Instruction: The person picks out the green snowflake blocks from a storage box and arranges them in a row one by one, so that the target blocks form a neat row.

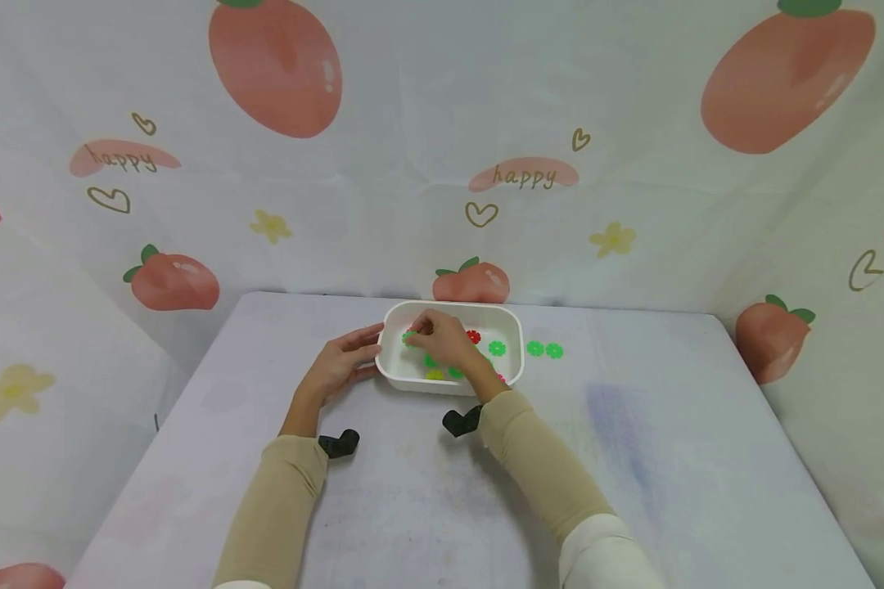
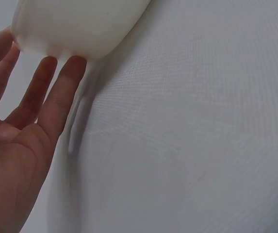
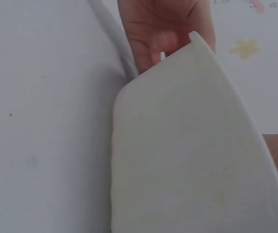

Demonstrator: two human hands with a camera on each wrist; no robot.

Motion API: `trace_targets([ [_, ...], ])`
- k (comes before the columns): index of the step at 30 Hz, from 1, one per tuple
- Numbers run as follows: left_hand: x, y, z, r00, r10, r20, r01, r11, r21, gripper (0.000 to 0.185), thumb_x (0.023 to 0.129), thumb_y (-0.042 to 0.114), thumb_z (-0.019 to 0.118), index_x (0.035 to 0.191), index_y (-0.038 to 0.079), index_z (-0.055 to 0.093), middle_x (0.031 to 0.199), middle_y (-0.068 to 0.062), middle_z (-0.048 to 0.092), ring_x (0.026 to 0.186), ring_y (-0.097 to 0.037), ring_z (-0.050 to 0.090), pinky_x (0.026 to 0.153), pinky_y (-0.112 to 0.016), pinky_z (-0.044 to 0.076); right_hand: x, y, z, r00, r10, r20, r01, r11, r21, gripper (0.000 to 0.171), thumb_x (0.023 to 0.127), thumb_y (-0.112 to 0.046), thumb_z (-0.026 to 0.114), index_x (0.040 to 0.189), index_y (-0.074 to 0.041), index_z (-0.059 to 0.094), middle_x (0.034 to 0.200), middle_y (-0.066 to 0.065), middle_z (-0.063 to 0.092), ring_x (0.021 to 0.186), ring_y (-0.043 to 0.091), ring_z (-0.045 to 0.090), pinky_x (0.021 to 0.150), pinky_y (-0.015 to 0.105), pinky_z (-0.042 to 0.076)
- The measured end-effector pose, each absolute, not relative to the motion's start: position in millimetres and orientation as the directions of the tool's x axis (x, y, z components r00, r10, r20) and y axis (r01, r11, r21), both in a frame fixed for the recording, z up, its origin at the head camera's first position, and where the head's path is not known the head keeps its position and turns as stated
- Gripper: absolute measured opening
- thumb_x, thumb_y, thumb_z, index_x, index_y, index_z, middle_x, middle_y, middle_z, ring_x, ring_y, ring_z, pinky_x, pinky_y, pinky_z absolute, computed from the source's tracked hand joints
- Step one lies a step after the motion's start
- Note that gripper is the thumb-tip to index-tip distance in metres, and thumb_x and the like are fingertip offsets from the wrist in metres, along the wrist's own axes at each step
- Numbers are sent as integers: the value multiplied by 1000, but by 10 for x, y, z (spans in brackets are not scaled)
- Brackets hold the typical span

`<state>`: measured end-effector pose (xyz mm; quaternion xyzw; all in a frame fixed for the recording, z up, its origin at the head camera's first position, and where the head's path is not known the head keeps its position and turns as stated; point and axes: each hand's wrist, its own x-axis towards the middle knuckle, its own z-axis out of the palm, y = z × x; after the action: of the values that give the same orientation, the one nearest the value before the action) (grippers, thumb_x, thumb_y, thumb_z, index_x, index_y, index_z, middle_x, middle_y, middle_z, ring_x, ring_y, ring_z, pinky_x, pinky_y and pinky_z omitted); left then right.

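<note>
A white plastic tray (image 1: 453, 388) sits at the table's far side with several flower-shaped pieces in it, among them a green one (image 1: 497, 348), a red one (image 1: 474, 336) and a yellow one (image 1: 435, 375). My left hand (image 1: 339, 364) is at the tray's left end; in the left wrist view its fairly straight fingertips (image 2: 75, 65) touch the outer wall. My right hand (image 1: 445, 337) reaches over the near rim into the tray. Its thumb and fingers pinch a green flower-shaped piece (image 1: 408, 338) near the left end. The tray wall (image 3: 187, 145) hides most of that hand in the right wrist view.
Two green flower-shaped pieces (image 1: 544, 350) lie side by side on the table (image 1: 678, 458), just right of the tray. Black wrist devices (image 1: 339, 444) sit at both sleeves. A printed cloth (image 1: 398, 164) hangs behind the table's far edge.
</note>
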<state>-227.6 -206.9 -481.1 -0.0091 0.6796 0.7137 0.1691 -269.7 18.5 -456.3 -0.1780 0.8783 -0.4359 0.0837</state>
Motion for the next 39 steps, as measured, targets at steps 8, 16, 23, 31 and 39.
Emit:
trace_targets([
  [8,-2275,-2072,-4823,-944,212,-255,-263,-11,965,54,89,20,68,139,24,50,146,-6,46,129,-25,50,96,-38,54,-2695,278,-4434,-941,-334,49,-207,456,-866,18,86,-28,71,98,-16,64,89,0,65,84,14,61,73,22,52],
  [16,-2259,-2054,-4807,-945,201,-260,-264,6,965,51,92,15,63,141,22,48,146,-6,45,131,-28,48,97,-38,53,-2625,408,-4295,-949,-300,93,-205,365,-908,18,89,-23,68,103,-12,63,94,4,65,85,19,63,71,24,55],
  [23,-2260,-2055,-4801,-945,196,-260,-262,18,965,50,93,15,62,141,22,48,146,-6,45,131,-28,49,97,-38,53,-2561,555,-4235,-957,-268,106,-200,351,-915,19,91,-23,65,108,-15,65,97,6,65,93,34,65,68,24,57],
  [31,-2276,-2059,-4787,-949,193,-248,-246,34,969,50,93,17,63,140,23,48,145,-6,46,130,-27,50,97,-38,54,-2551,797,-4234,-972,-203,120,-182,324,-928,23,92,-28,64,111,-17,64,101,4,63,89,24,65,79,42,59],
  [39,-2263,-2053,-4783,-945,186,-268,-266,36,963,51,92,17,64,140,23,48,146,-6,46,129,-27,51,97,-38,54,-2503,1026,-4254,-976,-163,146,-190,301,-935,24,92,-29,64,111,-15,63,100,6,63,91,35,63,75,34,58],
])
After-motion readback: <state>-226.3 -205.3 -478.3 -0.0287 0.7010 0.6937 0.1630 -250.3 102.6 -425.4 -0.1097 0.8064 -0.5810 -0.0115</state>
